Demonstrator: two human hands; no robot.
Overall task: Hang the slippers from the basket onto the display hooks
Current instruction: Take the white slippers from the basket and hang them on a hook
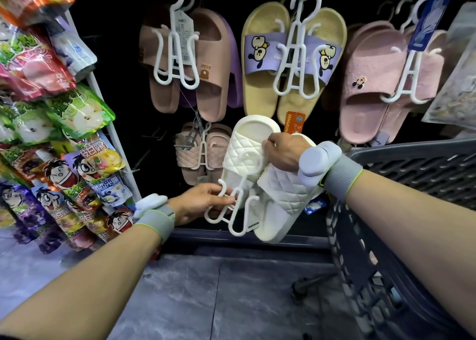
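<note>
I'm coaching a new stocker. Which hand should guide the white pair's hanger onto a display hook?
Probably the left hand: it pinches the white hanger itself. The right hand grips the white slippers, steadying them.

The purple foam slipper [233,64] is mostly hidden behind the brown pair. The grey plastic basket [412,167] is cut by the right edge. The blue label [314,205] under the white quilted slippers [273,185] is too small to read.

Readable text on hanging slippers and a tag

"BEAR" is printed on the brown slipper strap [208,68]; "FENGRUN" runs down an orange tag [293,123] below the yellow slippers [265,64].
</note>
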